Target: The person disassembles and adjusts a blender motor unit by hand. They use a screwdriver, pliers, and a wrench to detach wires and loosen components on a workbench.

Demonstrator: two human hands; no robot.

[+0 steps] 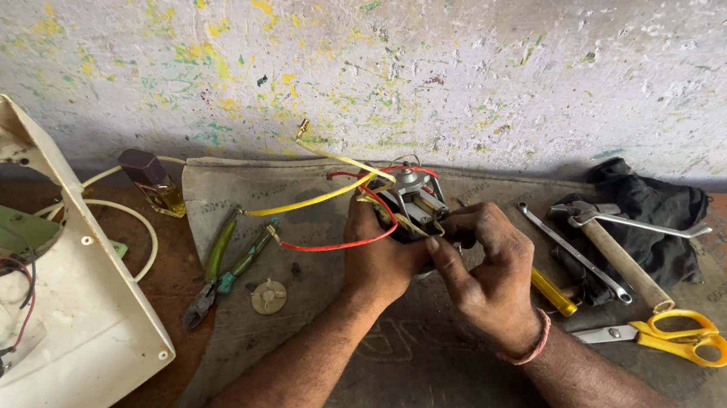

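Observation:
My left hand (377,254) grips a small electric motor (413,199) from the left side, holding it above a grey sack cloth (404,367). My right hand (484,263) closes around the motor's lower right side, fingers pinched at its base. Yellow wires (325,197) and red wires (332,246) trail from the motor to the left. A thread bracelet sits on my right wrist.
A white plastic appliance housing (68,308) lies at the left. Green-handled pliers (218,274), a small round disc (269,296) and a little bottle (153,180) lie left of my hands. To the right are a spanner (576,255), a hammer (618,255), a yellow-handled screwdriver (553,293), yellow scissors (671,336) and a black cloth (655,212).

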